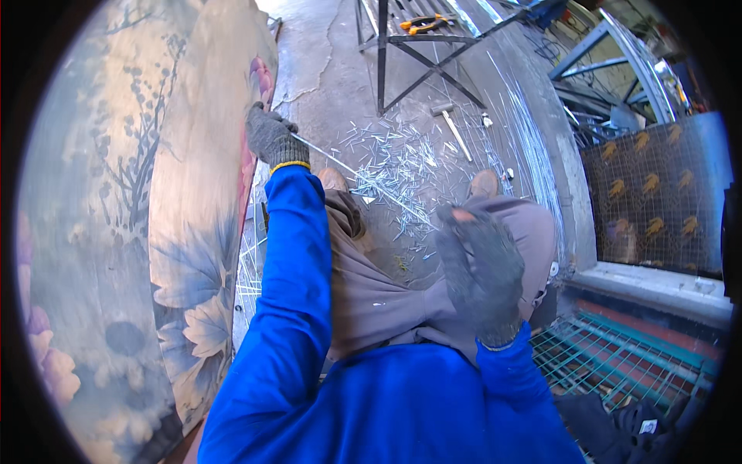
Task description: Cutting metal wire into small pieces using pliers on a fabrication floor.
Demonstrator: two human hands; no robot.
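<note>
My left hand (270, 138), in a grey knit glove with a yellow cuff edge, is closed on one end of a thin metal rod (348, 168). It is beside the edge of a large flower-patterned panel (197, 155). The rod slants down to the right across my knees. Its other end meets the curled fingers of my right hand (481, 274), gloved in dark grey, with an orange-toned patch at one fingertip. Beneath the rod, many short cut metal pieces (402, 162) lie scattered on the floor between my shoes.
A hammer (456, 133) rests on the floor ahead. Orange-handled pliers (423, 25) lie on a dark metal stand (382, 66). Long thin rods (529, 147) run along the right side. A green wire grid (618, 359) is at the lower right, below a patterned dark panel (653, 193).
</note>
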